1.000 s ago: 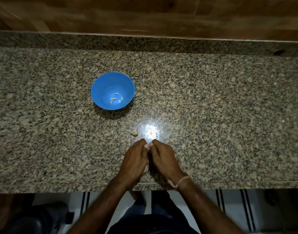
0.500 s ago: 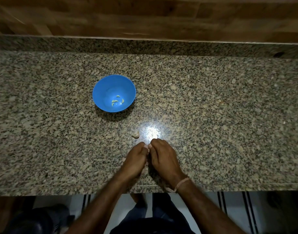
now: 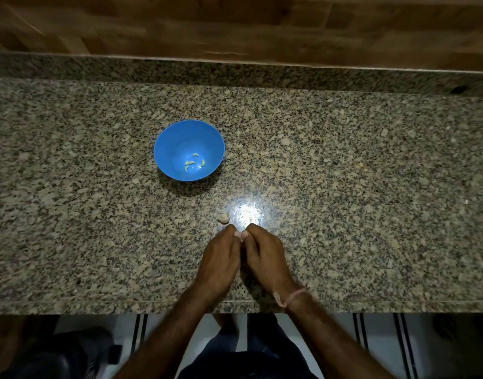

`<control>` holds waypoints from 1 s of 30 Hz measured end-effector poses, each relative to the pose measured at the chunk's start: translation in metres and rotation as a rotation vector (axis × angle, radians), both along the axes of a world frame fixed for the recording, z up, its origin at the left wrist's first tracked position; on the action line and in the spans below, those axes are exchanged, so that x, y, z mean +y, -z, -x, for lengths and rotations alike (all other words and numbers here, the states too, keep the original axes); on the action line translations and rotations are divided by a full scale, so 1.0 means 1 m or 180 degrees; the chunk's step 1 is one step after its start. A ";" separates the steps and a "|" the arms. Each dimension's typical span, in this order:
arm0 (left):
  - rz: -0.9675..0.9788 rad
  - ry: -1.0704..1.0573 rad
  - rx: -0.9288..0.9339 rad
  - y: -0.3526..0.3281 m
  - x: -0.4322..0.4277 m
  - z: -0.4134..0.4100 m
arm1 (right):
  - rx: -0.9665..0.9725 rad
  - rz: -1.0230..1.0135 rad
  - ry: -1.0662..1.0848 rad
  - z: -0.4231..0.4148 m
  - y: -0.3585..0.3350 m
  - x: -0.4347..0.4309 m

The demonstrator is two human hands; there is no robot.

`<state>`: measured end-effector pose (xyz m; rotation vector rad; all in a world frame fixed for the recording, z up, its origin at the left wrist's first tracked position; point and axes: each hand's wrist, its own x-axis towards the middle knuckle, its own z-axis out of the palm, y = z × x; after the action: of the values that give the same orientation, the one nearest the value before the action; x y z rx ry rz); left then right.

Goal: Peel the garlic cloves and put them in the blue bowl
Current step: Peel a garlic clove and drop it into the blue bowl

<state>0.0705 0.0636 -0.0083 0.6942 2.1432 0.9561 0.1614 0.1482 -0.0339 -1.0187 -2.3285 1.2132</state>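
A blue bowl point(image 3: 177, 138) stands on the granite counter, left of centre, with three small peeled garlic cloves point(image 3: 194, 162) lying in its bottom. One unpeeled garlic clove point(image 3: 223, 217) lies loose on the counter between the bowl and my hands. My left hand point(image 3: 219, 259) and my right hand point(image 3: 265, 258) rest close together near the front edge, thumbs and fingertips pinched against each other. Whatever they pinch is hidden by the fingers.
The speckled granite counter point(image 3: 358, 187) ends in a front edge point(image 3: 98, 303) just behind my wrists. A raised granite ledge and wooden panelling point(image 3: 235, 26) run along the back. A bright light reflection point(image 3: 247, 213) sits just beyond my fingertips.
My hands stay pinched together in the same spot, with only slight finger movement. The view has shifted a little; bowl and loose clove have not moved on the counter.
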 end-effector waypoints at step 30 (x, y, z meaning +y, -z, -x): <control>-0.0526 -0.0142 -0.0661 -0.008 0.003 0.017 | 0.0450 0.1245 0.0366 -0.003 -0.008 0.001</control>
<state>0.0532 0.0667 0.0001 0.5992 1.9208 1.1859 0.1647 0.1497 -0.0260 -1.1273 -1.9397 1.6741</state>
